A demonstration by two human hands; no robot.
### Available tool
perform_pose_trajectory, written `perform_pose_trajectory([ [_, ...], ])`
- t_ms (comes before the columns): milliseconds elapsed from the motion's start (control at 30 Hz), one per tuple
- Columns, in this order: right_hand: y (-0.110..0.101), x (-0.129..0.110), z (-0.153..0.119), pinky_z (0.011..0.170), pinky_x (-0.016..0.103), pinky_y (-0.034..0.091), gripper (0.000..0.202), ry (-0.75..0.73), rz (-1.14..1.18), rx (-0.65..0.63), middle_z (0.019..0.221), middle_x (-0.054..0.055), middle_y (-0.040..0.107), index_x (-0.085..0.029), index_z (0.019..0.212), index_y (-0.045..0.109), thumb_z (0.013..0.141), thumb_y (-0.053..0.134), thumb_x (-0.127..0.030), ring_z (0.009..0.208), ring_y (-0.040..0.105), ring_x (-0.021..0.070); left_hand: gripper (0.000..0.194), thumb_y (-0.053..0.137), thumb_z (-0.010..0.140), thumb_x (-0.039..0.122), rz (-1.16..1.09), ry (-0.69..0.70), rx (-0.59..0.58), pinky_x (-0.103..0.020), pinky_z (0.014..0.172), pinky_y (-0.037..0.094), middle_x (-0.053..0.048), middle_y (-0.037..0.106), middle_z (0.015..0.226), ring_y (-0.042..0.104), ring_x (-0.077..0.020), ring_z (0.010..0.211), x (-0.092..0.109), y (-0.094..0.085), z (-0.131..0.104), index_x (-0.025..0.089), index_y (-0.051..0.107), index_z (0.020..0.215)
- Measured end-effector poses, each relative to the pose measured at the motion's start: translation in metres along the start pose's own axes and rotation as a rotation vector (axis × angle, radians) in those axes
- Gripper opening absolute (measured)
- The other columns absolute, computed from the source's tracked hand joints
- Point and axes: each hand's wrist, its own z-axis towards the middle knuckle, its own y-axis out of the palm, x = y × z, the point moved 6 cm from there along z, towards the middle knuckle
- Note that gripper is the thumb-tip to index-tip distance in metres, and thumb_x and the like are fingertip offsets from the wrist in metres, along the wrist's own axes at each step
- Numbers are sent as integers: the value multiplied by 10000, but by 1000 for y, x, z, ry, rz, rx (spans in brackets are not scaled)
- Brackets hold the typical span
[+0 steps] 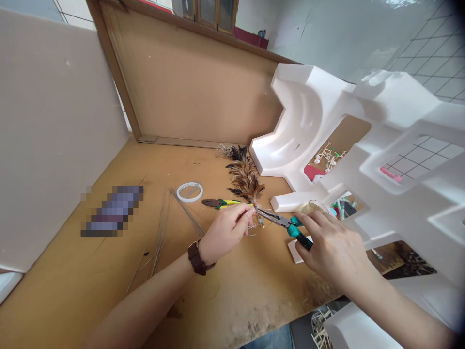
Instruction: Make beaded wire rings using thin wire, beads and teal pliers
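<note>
My left hand point(232, 222) is closed in a pinch at the bound end of a bundle of brown and black feathers point(244, 177), apparently on a thin wire; the exact grip is partly hidden by the fingers. Curled around the teal and black handles of a pair of needle-nose pliers point(278, 219) is my right hand point(332, 240). The plier tips meet my left fingertips. Just below them show a small thin wire loop and something shiny. A second pair of pliers point(222, 202), with yellow and green handles, lies behind my left hand.
A white tape roll point(190, 192) and long thin wires point(160, 232) lie on the brown table point(218, 300). White moulded foam point(301, 126) stands at right, by a glass container point(315, 207). A cardboard panel point(196, 82) rises behind; a blurred-out item point(114, 213) lies left.
</note>
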Motion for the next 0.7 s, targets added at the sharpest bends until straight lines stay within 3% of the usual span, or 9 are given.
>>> perform_pose_trajectory([
  [267, 1, 2, -6, 595, 278, 323, 307, -9, -5, 80, 841, 42, 626, -199, 1013, 586, 732, 543, -313, 778, 574, 210, 171, 361, 891, 178, 139, 143, -3, -240, 643, 429, 3, 569, 734, 540, -95, 583, 9, 2, -3, 162, 530, 904],
  [567, -1, -2, -7, 561, 280, 288, 253, -29, -49, 128, 781, 27, 617, -210, 958, 601, 733, 546, -313, 686, 550, 184, 175, 354, 891, 181, 146, 117, 28, -243, 655, 429, 16, 575, 698, 555, -93, 559, 8, 2, -2, 171, 520, 835],
  [700, 2, -6, -5, 562, 287, 275, 203, -20, -73, 80, 749, 34, 596, -206, 904, 596, 739, 542, -310, 692, 542, 193, 209, 350, 899, 222, 132, 67, 19, -235, 630, 427, 13, 580, 684, 558, -96, 551, 0, 5, -2, 173, 516, 781],
])
